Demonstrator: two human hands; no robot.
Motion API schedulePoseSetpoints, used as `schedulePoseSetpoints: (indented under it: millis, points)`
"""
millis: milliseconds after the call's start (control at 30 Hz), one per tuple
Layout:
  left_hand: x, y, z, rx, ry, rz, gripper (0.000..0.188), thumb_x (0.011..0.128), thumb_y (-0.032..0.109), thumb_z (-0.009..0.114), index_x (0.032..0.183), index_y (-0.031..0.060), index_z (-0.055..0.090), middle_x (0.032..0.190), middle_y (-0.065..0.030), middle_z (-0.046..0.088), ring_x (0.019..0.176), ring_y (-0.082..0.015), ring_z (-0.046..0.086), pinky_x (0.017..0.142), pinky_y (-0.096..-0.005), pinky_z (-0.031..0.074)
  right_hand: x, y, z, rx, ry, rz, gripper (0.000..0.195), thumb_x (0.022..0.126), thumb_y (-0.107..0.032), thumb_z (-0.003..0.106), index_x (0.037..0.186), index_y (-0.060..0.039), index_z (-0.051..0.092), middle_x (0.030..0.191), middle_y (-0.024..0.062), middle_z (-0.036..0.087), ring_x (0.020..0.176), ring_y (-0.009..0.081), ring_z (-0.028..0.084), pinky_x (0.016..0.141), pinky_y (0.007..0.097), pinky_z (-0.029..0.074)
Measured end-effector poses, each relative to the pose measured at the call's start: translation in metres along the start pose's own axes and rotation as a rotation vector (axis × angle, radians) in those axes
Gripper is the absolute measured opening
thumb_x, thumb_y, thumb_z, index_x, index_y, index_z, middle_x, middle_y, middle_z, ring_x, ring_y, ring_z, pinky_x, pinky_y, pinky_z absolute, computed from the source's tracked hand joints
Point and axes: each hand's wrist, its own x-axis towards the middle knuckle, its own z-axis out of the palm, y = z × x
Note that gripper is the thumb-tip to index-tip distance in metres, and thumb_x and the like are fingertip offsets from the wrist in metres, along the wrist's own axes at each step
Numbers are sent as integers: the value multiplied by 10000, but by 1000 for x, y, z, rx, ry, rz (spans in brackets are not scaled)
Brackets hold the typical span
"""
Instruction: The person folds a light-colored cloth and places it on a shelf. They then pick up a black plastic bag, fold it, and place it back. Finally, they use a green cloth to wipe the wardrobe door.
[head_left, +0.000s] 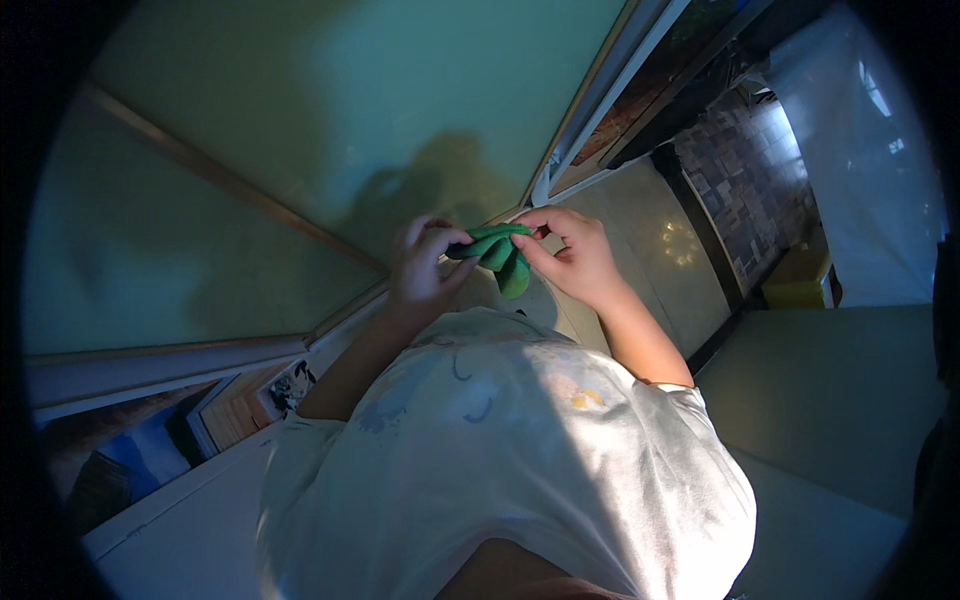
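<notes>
Between my hands, in front of my chest, is a small green cloth (512, 271), bunched into folds with one flap hanging down. The fingertips of my left hand (427, 266) pinch its left end, which looks darker in the shade. Thumb and forefinger of my right hand (574, 251) grip its upper right edge. Just beyond the cloth stands a large pale green glass-like panel (420, 97) with a thin wooden-looking frame, on which a dark shadow falls.
A second green panel (172, 262) adjoins at the left, past a brown strip. Tiled floor (645, 232) with a dark border extends at the right. Farther right are a yellow box (799, 277) and translucent plastic sheeting (862, 165). Pictures (142, 450) show at the lower left.
</notes>
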Motion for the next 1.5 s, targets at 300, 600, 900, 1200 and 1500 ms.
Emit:
schedulePoseSetpoints:
  millis: [300,600,900,1200,1500]
  points:
    - [6,-22,-29,188,-109,233,271,750,299,806,796,67,672,968,-122,650,930,-317,635,962,-498,444,9,22,-21,-123,32,70,181,919,-167,671,1040,-33,681,882,132,686,746,211,664,659,299,512]
    - [23,28,-67,97,-18,109,246,747,163,830,857,32,652,913,-120,649,776,-269,643,681,-349,525,9,26,-18,4,89,30,192,953,-173,629,1066,-18,637,901,107,657,776,189,638,670,292,494]
    - [24,25,-63,-626,-16,-297,507,846,80,752,1305,34,542,933,-45,659,860,-123,635,725,-271,517,6,25,-9,371,94,158,179,1035,-192,504,1115,-33,529,869,-10,524,800,69,486,727,229,426]
    - [25,36,-30,-1265,-54,-486,264,970,111,615,1226,47,612,978,-28,653,865,-90,618,698,-220,492,17,8,-2,602,173,175,172,1054,-196,460,1131,-48,503,940,-22,507,864,56,454,796,210,396]
    - [30,36,-32,-1054,59,-380,257,998,172,588,1219,45,623,947,-6,623,849,-66,577,748,-232,492,10,11,6,232,445,31,160,1040,-181,481,1087,-36,529,888,-3,524,821,79,479,764,241,425]
